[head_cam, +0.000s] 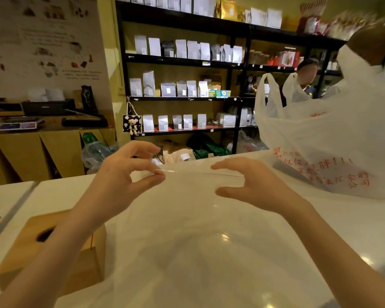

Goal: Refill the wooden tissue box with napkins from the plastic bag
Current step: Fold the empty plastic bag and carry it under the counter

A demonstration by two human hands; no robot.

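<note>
A pale, see-through plastic pack of napkins (187, 218) lies in front of me on the white counter (353, 230), blurred. My left hand (125, 174) pinches its far top edge between thumb and forefinger. My right hand (253, 181) curls around the right end of that same edge, fingers above and thumb below. The wooden tissue box (53, 247), with its dark oval slot on top, sits at the lower left, partly under my left forearm. A white plastic bag (320, 141) with red print stands at the right of the counter, its handles up.
Beyond the counter are black shelves (182, 61) of white pouches, green and clear bags on the floor, and a wooden side counter with a scale (20, 124) at the left. A person (307, 74) stands behind the white bag. A brown blurred object (369, 43) is at the top right.
</note>
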